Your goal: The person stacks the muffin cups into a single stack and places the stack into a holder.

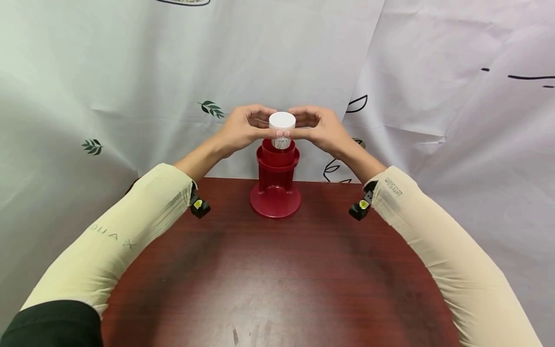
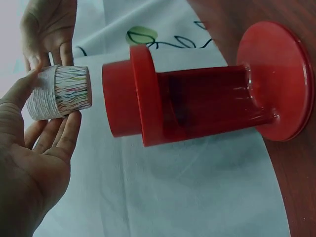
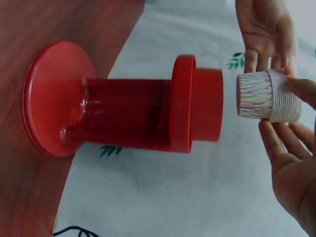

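Observation:
A short stack of nested white paper baking cups (image 1: 282, 126) is held between both hands, just above the top of a red plastic stand (image 1: 276, 173). My left hand (image 1: 241, 129) grips the stack's left side, thumb in front and fingers behind. On the other side my right hand (image 1: 322, 129) holds it the same way, the two thumb tips nearly meeting. Coloured wavy lines mark the lowest cup (image 2: 73, 89), and the ribbed rims (image 3: 285, 96) sit at the upper end. Both wrist views show a gap between the stack and the stand's round collar (image 2: 121, 98).
The stand's round base (image 1: 275, 205) rests near the far edge of a dark reddish wooden table (image 1: 277, 270). Behind it hangs a pale cloth (image 1: 277, 53) with leaf prints. A dark cord (image 3: 74, 229) shows at the lower left of the right wrist view.

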Demonstrator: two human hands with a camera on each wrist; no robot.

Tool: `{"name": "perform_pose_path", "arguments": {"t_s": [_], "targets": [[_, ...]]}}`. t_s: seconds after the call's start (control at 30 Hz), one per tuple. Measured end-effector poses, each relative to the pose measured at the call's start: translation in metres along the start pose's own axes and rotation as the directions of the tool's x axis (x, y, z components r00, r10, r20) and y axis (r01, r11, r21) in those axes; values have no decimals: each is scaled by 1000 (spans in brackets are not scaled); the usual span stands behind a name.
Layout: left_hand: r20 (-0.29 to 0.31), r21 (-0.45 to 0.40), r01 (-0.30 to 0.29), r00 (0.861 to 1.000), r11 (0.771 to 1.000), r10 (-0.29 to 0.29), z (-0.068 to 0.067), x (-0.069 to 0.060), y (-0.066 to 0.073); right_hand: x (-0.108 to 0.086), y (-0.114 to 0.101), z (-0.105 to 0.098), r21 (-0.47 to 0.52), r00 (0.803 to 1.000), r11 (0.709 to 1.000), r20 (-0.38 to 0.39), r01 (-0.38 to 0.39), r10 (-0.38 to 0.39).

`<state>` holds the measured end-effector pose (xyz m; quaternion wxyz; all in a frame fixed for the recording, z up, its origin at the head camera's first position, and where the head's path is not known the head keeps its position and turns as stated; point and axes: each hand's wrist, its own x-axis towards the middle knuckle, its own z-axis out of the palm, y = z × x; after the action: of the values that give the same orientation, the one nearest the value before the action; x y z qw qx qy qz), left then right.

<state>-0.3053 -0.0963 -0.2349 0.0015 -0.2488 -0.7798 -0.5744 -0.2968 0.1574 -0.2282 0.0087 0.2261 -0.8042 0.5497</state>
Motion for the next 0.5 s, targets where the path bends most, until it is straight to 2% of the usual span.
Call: {"name": "perform_pose_path", "arguments": {"t_s": [0.23, 0.5], "targets": [[0, 65, 22, 1000, 998, -22, -2, 10, -4, 11, 7, 1, -25, 1000, 1000, 15, 8, -8], [35, 71, 57, 998, 996, -59, 2, 9, -17, 14, 21, 5, -87, 999, 996, 36, 17, -14]]}}
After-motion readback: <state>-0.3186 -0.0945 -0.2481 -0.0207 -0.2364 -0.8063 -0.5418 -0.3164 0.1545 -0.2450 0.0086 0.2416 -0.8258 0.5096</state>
